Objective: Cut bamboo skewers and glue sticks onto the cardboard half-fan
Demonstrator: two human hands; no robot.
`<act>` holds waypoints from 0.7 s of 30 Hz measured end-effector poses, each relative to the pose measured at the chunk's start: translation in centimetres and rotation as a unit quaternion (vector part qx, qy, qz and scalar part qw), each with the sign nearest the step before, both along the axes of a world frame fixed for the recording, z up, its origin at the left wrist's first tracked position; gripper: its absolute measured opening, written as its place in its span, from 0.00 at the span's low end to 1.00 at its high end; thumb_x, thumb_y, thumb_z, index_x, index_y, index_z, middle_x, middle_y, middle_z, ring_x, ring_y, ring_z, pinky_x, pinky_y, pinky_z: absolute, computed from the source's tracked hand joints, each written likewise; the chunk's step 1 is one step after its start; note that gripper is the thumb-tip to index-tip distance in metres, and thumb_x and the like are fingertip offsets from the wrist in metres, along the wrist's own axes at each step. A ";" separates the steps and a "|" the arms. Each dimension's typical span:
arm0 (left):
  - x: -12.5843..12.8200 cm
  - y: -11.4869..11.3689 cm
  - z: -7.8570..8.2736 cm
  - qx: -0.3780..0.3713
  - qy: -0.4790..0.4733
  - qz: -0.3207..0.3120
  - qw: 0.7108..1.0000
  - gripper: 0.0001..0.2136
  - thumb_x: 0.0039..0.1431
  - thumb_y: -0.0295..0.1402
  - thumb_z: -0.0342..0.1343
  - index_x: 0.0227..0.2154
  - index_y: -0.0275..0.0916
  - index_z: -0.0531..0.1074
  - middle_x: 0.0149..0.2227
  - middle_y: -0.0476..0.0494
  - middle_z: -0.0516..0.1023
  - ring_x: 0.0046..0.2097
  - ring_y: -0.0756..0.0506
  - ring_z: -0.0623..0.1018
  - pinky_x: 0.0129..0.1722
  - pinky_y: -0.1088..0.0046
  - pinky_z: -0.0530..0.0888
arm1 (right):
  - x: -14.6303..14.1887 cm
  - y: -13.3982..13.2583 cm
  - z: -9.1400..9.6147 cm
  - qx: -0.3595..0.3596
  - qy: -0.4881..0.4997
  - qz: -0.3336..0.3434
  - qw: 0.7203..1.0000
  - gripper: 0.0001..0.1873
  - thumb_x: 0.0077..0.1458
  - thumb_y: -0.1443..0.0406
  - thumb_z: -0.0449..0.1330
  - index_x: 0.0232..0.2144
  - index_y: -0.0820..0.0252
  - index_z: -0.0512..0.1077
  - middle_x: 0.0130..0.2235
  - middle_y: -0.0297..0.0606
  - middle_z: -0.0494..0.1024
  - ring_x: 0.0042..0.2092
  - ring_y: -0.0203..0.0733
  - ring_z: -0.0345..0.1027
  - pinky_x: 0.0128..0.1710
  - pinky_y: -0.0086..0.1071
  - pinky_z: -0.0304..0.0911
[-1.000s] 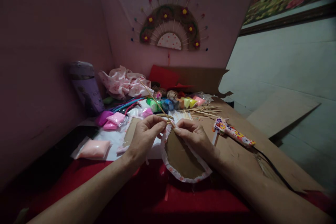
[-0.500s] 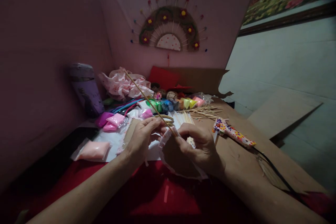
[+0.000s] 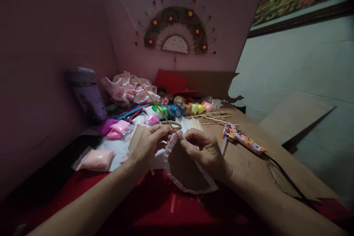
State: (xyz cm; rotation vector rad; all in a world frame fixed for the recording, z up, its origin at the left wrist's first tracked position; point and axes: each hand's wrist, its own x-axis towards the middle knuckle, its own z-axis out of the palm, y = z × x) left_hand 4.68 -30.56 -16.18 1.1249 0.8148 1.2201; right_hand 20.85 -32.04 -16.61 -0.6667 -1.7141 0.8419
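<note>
My right hand [image 3: 203, 151] pinches the upper corner of a half-round cardboard piece [image 3: 188, 167], its edge wrapped in pale fabric. At that same corner lies the lower end of a thin bamboo stick [image 3: 155, 103], slanting up to the left. My left hand [image 3: 152, 142] has its fingers closed at the stick's lower part, close to the right fingertips. Some of the left fingers are hidden behind the hand. Behind the left hand lies another cardboard piece with a fabric edge [image 3: 135, 140].
A flowered glue gun [image 3: 243, 138] with a black cord lies at right on brown cardboard [image 3: 249, 169]. Bamboo sticks [image 3: 215, 118], bags of coloured clay [image 3: 171, 110], crumpled fabric [image 3: 127, 88] and a purple tumbler [image 3: 88, 96] stand behind. A decorated fan [image 3: 177, 25] hangs at the back.
The cardboard piece has tilted so more of its face shows. Both hands keep their hold, and the stick stays slanted at the corner. The whole view has shifted slightly.
</note>
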 end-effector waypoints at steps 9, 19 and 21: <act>0.1 -0.3 0.4 -0.025 0.002 0.000 1.000 0.08 0.47 0.34 0.61 0.24 0.34 0.71 0.23 0.49 0.73 0.24 0.53 0.70 0.25 0.78 0.65 | 0.0 0.8 -0.6 -0.115 0.056 0.049 0.991 0.14 0.51 0.57 0.60 0.23 0.61 0.68 0.22 0.29 0.63 0.24 0.31 0.54 0.23 0.26 0.50; 0.1 -0.4 0.5 -0.026 0.006 -0.005 1.000 0.08 0.48 0.33 0.60 0.26 0.33 0.70 0.25 0.47 0.73 0.26 0.52 0.71 0.27 0.77 0.66 | 0.0 1.0 -0.7 -0.125 0.072 0.048 0.988 0.14 0.49 0.57 0.61 0.21 0.61 0.67 0.21 0.29 0.64 0.24 0.31 0.54 0.23 0.26 0.50; 0.1 -0.4 0.5 -0.023 0.007 -0.007 1.000 0.08 0.48 0.33 0.60 0.26 0.33 0.70 0.25 0.47 0.73 0.26 0.52 0.72 0.27 0.77 0.66 | -0.1 1.1 -0.7 -0.125 0.072 0.047 0.988 0.14 0.49 0.57 0.61 0.22 0.61 0.68 0.21 0.29 0.64 0.24 0.31 0.54 0.23 0.26 0.50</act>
